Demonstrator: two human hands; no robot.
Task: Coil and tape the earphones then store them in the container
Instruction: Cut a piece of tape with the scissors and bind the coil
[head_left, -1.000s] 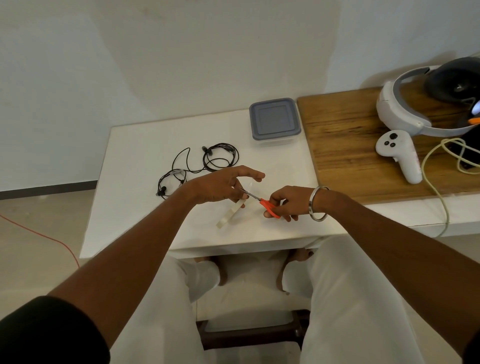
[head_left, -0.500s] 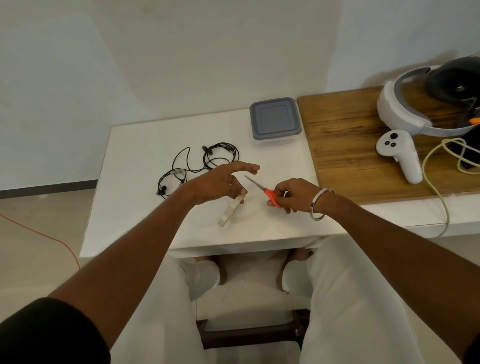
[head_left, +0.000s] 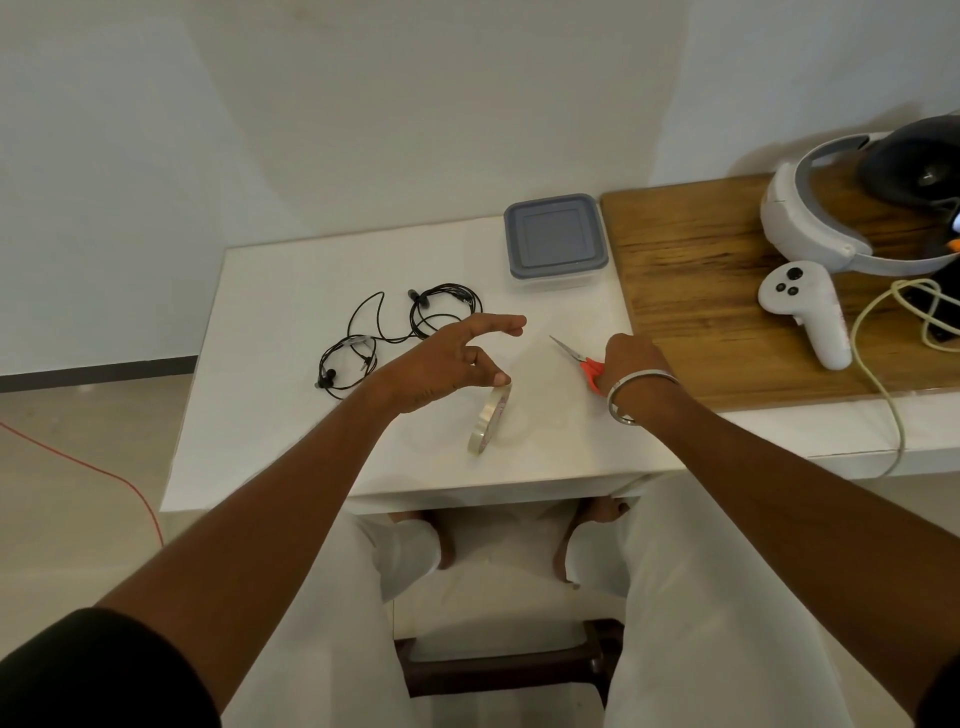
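The black earphones (head_left: 397, 332) lie loosely tangled on the white table (head_left: 280, 415), at its back left. A clear container with a grey lid (head_left: 555, 239) stands shut at the back, right of them. My left hand (head_left: 441, 366) hovers in front of the earphones, its index finger stretched out, its thumb and another fingertip pinching the top of a clear tape roll (head_left: 488, 421). The roll stands tilted on its edge on the table. My right hand (head_left: 631, 364) grips the orange handles of small scissors (head_left: 574, 356), blades pointing back-left, low over the table.
A wooden board (head_left: 696, 291) covers the table's right part. On it are a white VR headset (head_left: 810, 228), a white controller (head_left: 805, 306) and a pale cable (head_left: 878, 374) that drops over the front edge. My knees are under the table's front edge.
My right hand has pulled the scissors away from the tape, to the right and back. My left hand has lowered the roll until it stands on the table.
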